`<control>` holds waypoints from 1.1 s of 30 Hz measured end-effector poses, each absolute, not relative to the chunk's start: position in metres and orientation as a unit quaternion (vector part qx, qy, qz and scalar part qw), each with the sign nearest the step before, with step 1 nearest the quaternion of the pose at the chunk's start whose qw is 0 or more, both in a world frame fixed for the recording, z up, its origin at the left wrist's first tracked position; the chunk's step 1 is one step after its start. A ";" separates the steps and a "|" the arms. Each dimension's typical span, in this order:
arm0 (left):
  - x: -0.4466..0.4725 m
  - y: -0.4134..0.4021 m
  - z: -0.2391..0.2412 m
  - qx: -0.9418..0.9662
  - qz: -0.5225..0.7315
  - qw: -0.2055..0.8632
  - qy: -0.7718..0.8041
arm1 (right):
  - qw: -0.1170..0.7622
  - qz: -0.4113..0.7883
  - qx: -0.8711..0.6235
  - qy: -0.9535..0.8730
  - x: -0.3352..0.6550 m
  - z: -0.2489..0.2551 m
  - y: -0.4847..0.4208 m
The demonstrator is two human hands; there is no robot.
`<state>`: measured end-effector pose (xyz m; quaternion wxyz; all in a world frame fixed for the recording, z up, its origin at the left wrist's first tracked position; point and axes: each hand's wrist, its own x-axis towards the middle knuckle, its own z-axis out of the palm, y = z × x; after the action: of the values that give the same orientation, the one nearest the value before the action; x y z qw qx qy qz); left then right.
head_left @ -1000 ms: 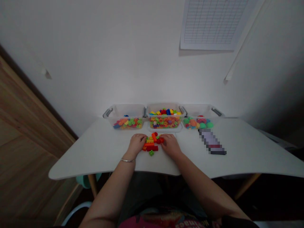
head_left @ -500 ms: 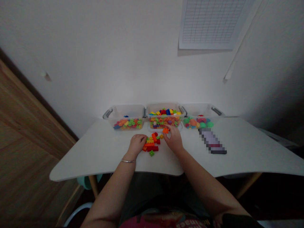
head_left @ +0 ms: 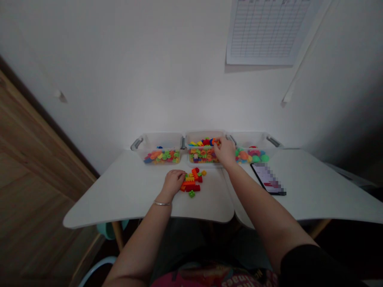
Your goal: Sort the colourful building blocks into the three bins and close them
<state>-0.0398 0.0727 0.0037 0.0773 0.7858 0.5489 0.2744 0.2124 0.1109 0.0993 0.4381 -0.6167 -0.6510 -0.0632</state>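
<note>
A small build of red, orange, yellow and green blocks [head_left: 192,181] lies on the white table [head_left: 125,191] in front of me. My left hand [head_left: 173,181] rests closed against its left side, fingers curled on the blocks. My right hand [head_left: 225,151] reaches over the middle clear bin [head_left: 204,151] of mixed bricks, fingers pinched on an orange brick [head_left: 216,141] above the pile. A loose green block [head_left: 192,194] sits just in front of the build.
Three clear bins stand in a row at the wall: the left bin [head_left: 158,149] and the right bin [head_left: 253,149] hold coloured pieces. A phone [head_left: 268,179] lies to the right. A wooden door [head_left: 26,167] is at left, a paper chart [head_left: 266,32] on the wall.
My right hand left the build with an orange brick and moved up and back over the middle bin. My left hand stayed on the build.
</note>
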 end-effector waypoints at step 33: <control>-0.037 0.073 0.004 0.780 0.290 0.073 0.550 | 0.291 0.077 -0.460 -0.835 0.172 -0.001 0.049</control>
<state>-0.0369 0.0729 0.0040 0.0727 0.7799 0.5499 0.2901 0.1719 0.0485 -0.0010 0.2905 -0.4604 -0.8353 0.0773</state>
